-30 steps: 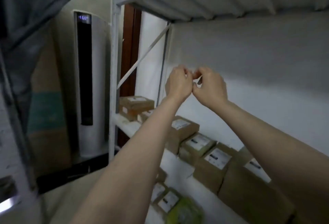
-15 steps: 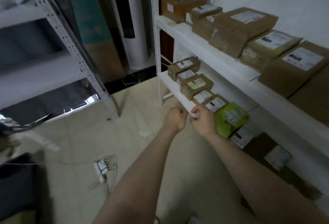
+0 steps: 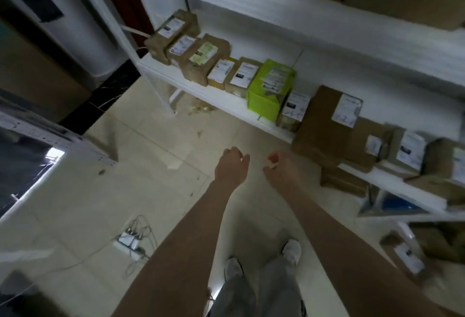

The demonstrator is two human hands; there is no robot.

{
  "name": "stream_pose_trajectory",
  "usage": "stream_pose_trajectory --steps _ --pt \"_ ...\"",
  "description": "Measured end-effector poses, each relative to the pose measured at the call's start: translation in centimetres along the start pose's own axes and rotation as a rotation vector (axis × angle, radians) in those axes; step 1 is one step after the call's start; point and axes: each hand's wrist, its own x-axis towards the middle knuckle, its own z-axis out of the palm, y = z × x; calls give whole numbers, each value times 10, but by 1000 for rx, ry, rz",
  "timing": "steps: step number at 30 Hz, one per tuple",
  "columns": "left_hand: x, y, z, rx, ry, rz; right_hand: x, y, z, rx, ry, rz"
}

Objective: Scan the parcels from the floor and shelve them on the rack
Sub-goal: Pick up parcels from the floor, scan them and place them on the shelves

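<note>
My left hand point(image 3: 231, 165) and my right hand point(image 3: 278, 169) hang side by side over the tiled floor, a small gap between them, fingers loosely curled and holding nothing. Ahead runs the white rack's low shelf point(image 3: 226, 101), lined with brown labelled parcels point(image 3: 201, 61) and one green box point(image 3: 270, 87). A larger brown parcel point(image 3: 327, 120) stands at the shelf's edge just right of my right hand. Another labelled parcel point(image 3: 405, 256) lies low at the far right, blurred.
A white power strip with cables point(image 3: 130, 240) lies on the floor to the left. A second grey rack point(image 3: 50, 135) stands at left. A white tower appliance point(image 3: 83, 27) is in the far corner. My feet point(image 3: 264, 258) are below.
My view has swung down from the upper shelf to the low shelf and floor. Both hands dropped from chest height and moved apart, fingers loosening.
</note>
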Motion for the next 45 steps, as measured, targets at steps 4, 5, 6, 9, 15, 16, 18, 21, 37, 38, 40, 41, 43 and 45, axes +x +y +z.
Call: stream_pose_trajectory --steps 4,5,6,9,15,16,18,21,37,38,40,41,43,45 --pt "7 22 63 112 -126 96 3 80 -14 69 78 179" --pt "7 28 79 141 -169 122 3 101 -19 59 100 218" --pt "8 33 96 163 -206 146 3 122 -24 57 122 263" --pt "13 46 148 171 -263 159 2 182 -40 79 184 393" --pt "22 72 243 222 -357 201 10 293 -69 176 280 546" --pt "25 75 258 227 -361 207 12 310 -71 197 287 566" --pt "31 78 288 224 -372 204 16 343 -74 229 289 595" --pt "42 78 330 230 -374 199 22 384 -76 289 278 641" --pt "144 38 554 241 -405 231 120 586 17 819 409 753" --pt "153 32 569 254 -405 249 130 598 28 850 409 755" --pt "173 21 597 281 -393 273 152 622 48 894 409 753" --pt "182 17 610 299 -386 286 163 634 56 912 411 753" --pt "204 8 636 314 -370 333 184 656 70 948 424 737" --pt "224 -2 657 313 -352 379 203 676 81 972 451 718"
